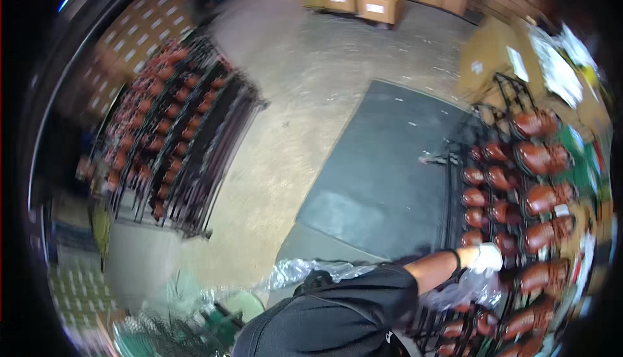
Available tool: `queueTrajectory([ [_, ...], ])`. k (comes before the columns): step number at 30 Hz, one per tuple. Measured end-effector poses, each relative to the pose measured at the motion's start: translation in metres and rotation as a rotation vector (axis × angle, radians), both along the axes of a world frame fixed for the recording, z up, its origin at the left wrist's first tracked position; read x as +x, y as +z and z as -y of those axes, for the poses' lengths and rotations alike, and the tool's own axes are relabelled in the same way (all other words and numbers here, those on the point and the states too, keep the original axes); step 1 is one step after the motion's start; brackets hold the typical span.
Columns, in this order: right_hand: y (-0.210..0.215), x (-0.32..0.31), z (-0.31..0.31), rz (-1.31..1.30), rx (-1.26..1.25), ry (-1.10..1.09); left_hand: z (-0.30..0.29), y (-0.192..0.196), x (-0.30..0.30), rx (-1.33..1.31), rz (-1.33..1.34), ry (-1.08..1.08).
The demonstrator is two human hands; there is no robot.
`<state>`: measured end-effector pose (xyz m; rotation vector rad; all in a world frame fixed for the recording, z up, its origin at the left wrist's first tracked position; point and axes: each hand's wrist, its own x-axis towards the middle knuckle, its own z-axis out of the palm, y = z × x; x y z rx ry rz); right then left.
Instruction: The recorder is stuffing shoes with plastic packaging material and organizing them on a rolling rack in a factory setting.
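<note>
My left arm, in a black short sleeve with a black band at the wrist, reaches across to the right. My left hand (487, 258) wears a white glove and is at a rack of shiny brown leather shoes (542, 198). Blur hides its fingers, so their grip does not show. Crumpled clear plastic (464, 292) hangs just below the glove; whether the hand grasps it is unclear. Above and below the hand, the shoes sit in several rows on the dark metal rack (448, 195). My right hand is out of view.
A second rack of brown shoes (169, 130) stands at left. Cardboard boxes (379, 3) are at the back, with a larger carton (487, 58) at the far right. A dark grey mat (389, 169) covers part of the floor. More clear plastic (305, 271) lies near my body.
</note>
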<state>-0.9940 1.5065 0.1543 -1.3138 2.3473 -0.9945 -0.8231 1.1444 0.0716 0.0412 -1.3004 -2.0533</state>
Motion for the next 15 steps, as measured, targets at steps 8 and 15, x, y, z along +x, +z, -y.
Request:
queueTrajectory([
  [8, -0.056, 0.233, 0.204, 0.771, 0.135, 0.304, -0.122, 0.031, 0.338, 0.119, 1.21, 0.868],
  [15, 0.075, 0.645, 0.253, 0.376, 0.409, 1.818, -0.23, 0.111, 0.588, 0.492, 0.862, 1.574],
])
